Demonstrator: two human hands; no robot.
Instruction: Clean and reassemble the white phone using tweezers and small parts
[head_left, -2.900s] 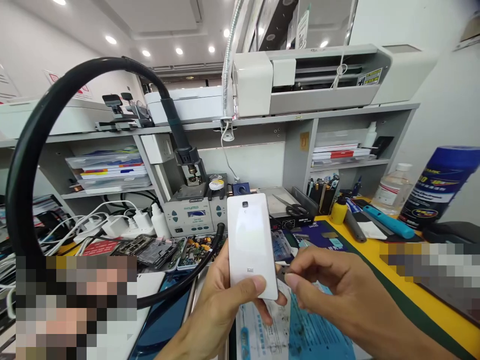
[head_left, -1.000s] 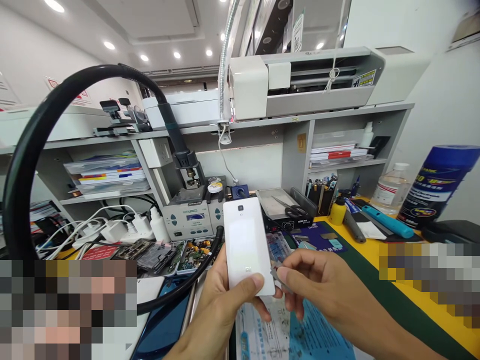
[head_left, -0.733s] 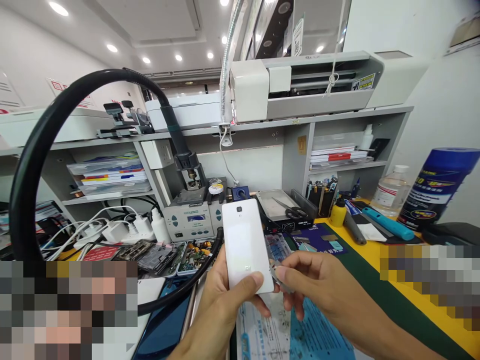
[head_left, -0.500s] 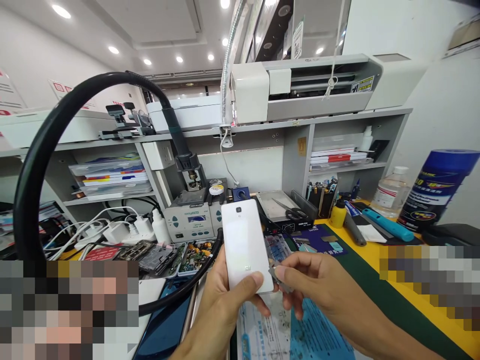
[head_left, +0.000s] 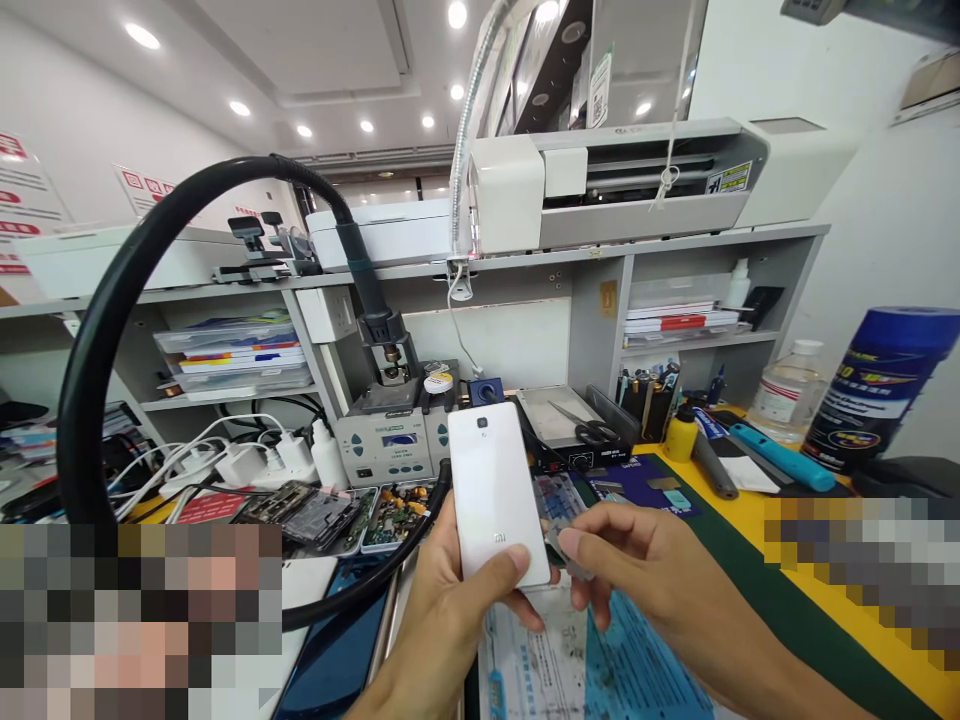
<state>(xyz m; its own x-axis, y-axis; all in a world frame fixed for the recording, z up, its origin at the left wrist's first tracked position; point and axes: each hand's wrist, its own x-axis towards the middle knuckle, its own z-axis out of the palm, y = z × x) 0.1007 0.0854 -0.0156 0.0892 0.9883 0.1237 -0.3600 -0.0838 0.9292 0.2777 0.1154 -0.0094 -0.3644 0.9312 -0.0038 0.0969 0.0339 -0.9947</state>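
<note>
Left hand (head_left: pixel 454 595) has the white phone (head_left: pixel 496 480), back face toward the viewer, lens end up. Fingers clamped on it: thumb flat on the back near the bottom, the rest wrapped behind, tips showing past the right and bottom edges. Phone is held up over the table (head_left: pixel 817 575), above a blue-and-white sheet (head_left: pixel 540 660).

Right hand (head_left: pixel 637 560) sits just beside the phone's lower right edge, thumb and index finger pinched on a thin grey piece (head_left: pixel 568 556) (can't tell if it touches the phone).

Around them: station (head_left: pixel 386 450) behind and left, black hose (head_left: pixel 94 350) looping on the left, tray (head_left: pixel 379 547) of small boards beside the left wrist. Scissors (head_left: pixel 596 430) lie behind, right of the phone. Far right: yellow bottle (head_left: pixel 680 437), clear bottle (head_left: pixel 784 395), blue can (head_left: pixel 874 390). Lower left is pixelated, contents unreadable.
</note>
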